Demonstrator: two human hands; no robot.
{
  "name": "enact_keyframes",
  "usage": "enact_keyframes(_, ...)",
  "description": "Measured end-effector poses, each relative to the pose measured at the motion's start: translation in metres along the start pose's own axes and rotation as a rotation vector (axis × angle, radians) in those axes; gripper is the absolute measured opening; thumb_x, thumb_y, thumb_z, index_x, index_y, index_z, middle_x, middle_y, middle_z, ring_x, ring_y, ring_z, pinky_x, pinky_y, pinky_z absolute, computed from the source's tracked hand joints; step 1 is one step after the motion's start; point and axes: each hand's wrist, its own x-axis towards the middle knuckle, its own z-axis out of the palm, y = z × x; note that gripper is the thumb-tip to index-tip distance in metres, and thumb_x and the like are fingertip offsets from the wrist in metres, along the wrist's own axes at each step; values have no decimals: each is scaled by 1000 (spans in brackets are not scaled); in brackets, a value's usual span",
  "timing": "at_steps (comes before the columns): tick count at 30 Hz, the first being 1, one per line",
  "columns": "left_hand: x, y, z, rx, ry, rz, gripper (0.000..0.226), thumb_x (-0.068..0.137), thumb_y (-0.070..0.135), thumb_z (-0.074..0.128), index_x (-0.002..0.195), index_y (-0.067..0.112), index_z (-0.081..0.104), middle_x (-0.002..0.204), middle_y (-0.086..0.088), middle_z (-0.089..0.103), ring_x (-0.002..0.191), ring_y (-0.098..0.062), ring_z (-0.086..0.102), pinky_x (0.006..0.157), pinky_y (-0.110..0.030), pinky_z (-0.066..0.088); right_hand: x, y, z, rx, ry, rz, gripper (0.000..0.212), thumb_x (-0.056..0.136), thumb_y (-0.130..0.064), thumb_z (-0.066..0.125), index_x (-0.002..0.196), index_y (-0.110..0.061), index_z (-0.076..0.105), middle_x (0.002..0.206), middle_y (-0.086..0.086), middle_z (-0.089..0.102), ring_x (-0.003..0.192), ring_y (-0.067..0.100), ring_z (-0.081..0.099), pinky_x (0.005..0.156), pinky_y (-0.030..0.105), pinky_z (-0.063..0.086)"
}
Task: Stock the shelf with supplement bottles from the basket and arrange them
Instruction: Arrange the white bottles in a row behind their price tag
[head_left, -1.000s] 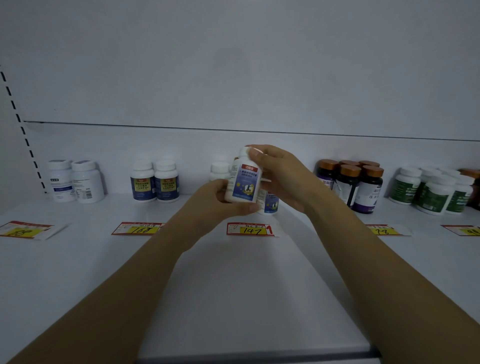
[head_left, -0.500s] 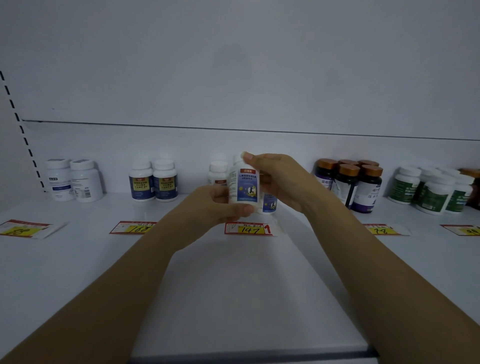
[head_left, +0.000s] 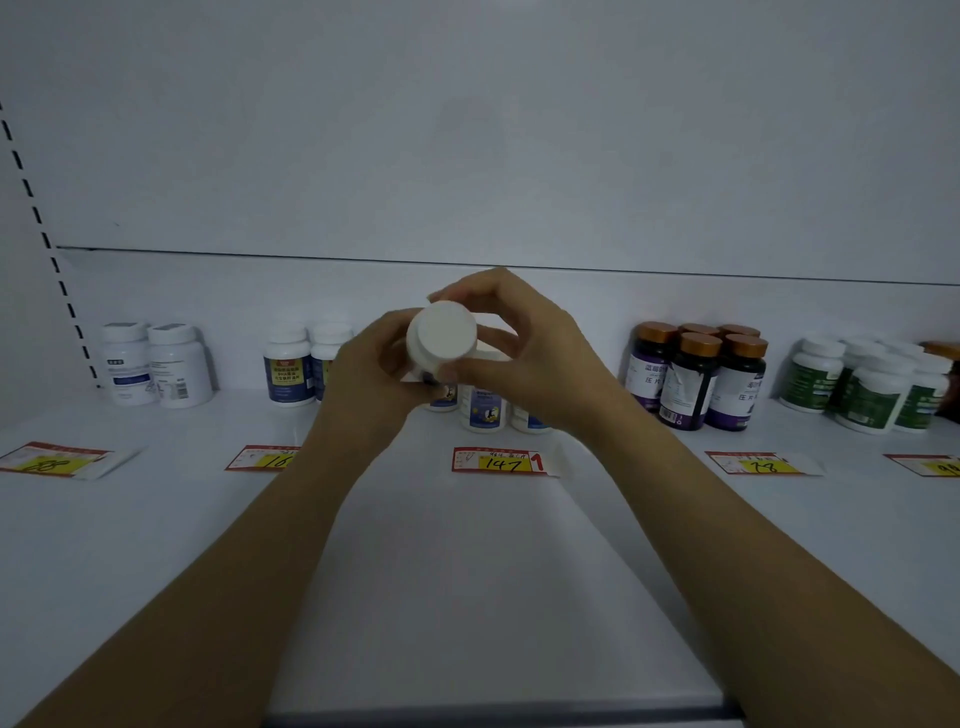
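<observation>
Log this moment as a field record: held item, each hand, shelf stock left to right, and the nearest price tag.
held item: white-capped bottle, tipped so its cap faces the camera
left hand: grips the bottle from the left
right hand: fingers and thumb curled round the cap end
shelf stock, left to right: white bottles, blue-label bottles, bottles behind the hands, brown-capped bottles, green-label bottles
nearest tag: price tag reading 147
</observation>
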Motion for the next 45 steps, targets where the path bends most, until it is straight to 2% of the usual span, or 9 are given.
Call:
enact_keyframes(5, 0, -3, -3, 49, 35, 75, 56, 68, -2, 77, 113, 21, 54, 106, 10, 61, 102, -8, 58, 84, -7, 47, -4, -1, 9, -72, 57, -131, 45, 77, -6, 76, 117, -10, 55, 115, -8, 59, 111, 6, 56, 99, 25, 48)
enact_keyframes(8, 0, -1, -4, 25, 0, 19, 60, 67, -4, 78, 114, 24, 53, 110, 9, 62, 106, -10, 59, 88, -16, 48, -3, -4, 6, -17, 62, -68, 49, 77, -6, 76, 118, -22, 54, 114, -15, 60, 110, -1, 56, 96, 19, 48)
enact_keyframes(14, -4, 20, 4, -158, -306, -260, 36, 73, 22, 73, 106, 29, 59, 100, 11, 69, 91, -2, 67, 72, -15, 53, 0, -2, -14, 113, 115, 196, 27, 85, -28, 67, 112, -29, 63, 103, -10, 67, 94, 6, 66, 80, 23, 56)
enact_keyframes(20, -4, 27, 5, -369, -466, -713, 54, 58, 53, 62, 98, 16, 64, 81, -11, 74, 68, -20, 71, 62, -27, 59, 2, 6, -13, 275, -15, 695, 48, 83, -47, 65, 106, -5, 68, 84, 11, 72, 68, 20, 70, 64, 26, 58)
enact_keyframes(25, -5, 29, -3, -387, -541, -845, 64, 62, 59, 57, 100, 9, 67, 75, -14, 70, 60, -19, 66, 57, -23, 53, 0, 9, -12, 426, -33, 852, 46, 83, -41, 68, 114, -7, 63, 78, 10, 64, 57, 16, 68, 52, 22, 55)
enact_keyframes(29, -6, 28, -3, -399, -530, -836, 61, 62, 55, 61, 103, 11, 66, 84, -14, 72, 67, -20, 68, 60, -25, 57, 1, 9, -13, 418, -46, 857, 42, 83, -40, 68, 108, -7, 64, 79, 12, 67, 61, 17, 69, 56, 24, 57)
enact_keyframes(33, -6, 25, 5, -342, -464, -707, 44, 68, 32, 69, 108, 14, 63, 100, -9, 73, 90, -22, 70, 80, -30, 58, 3, 10, -22, 376, -57, 675, 40, 85, -30, 68, 116, -4, 62, 106, 17, 70, 92, 25, 69, 90, 37, 55)
enact_keyframes(37, -6, 20, 8, -70, -388, -494, 43, 73, 18, 76, 113, 17, 62, 107, 1, 70, 98, -14, 66, 88, -28, 52, 3, 6, -28, 209, -44, 483, 34, 85, -22, 67, 118, -25, 59, 105, 2, 70, 95, 18, 69, 89, 32, 54)
enact_keyframes(45, -9, 15, 11, 101, -351, -333, 43, 68, 15, 81, 101, 28, 56, 103, 7, 67, 94, -9, 65, 84, -25, 52, 4, 4, -28, -17, -55, 419, 31, 84, -38, 67, 113, -32, 61, 109, -6, 68, 98, 11, 66, 93, 37, 52)
